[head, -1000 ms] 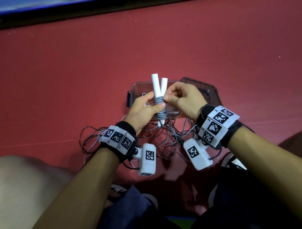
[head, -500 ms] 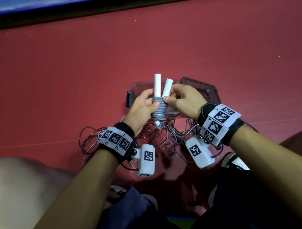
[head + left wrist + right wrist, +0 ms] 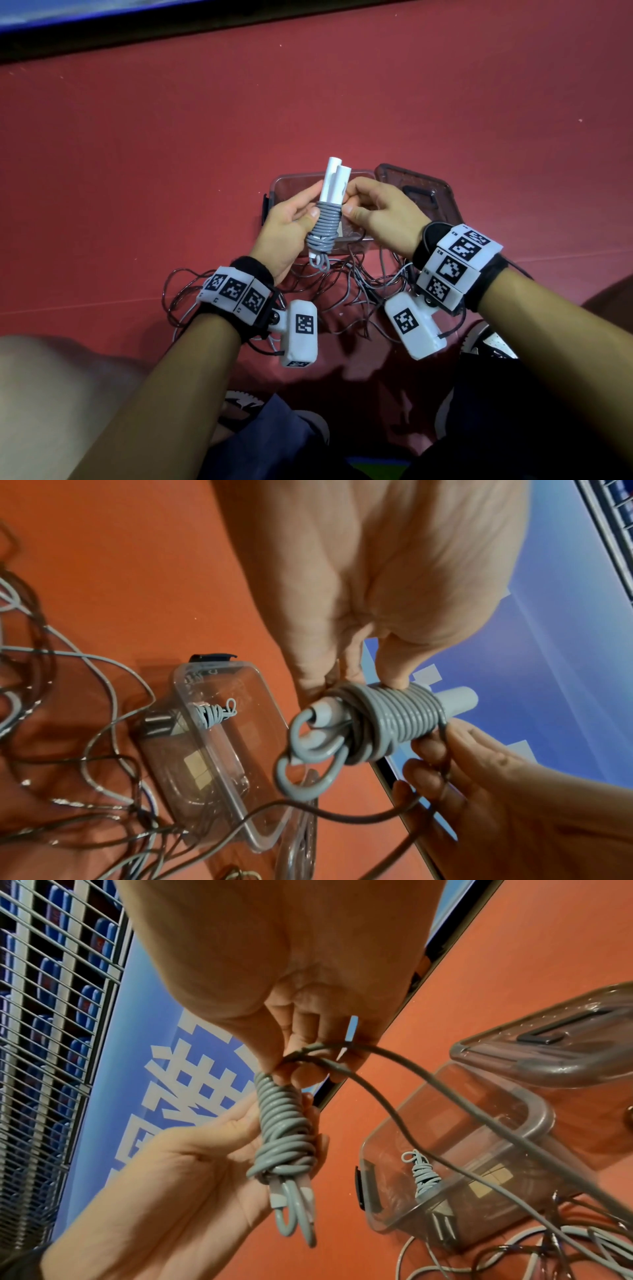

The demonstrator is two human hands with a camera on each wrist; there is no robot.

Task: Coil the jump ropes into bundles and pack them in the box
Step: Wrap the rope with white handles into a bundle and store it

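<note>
Two white plastic handles (image 3: 334,183) point away from me, my left hand (image 3: 286,228) gripping their grey cord coil (image 3: 325,228), my right fingers (image 3: 354,212) pinching the loose cord at its right.

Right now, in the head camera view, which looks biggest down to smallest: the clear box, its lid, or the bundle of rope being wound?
1. Clear box, though the hands hide much of it.
2. Lid, partly hidden as well, so its place against the box is unsure.
3. Rope bundle, held nearer the camera, yet it looks smallest.
</note>
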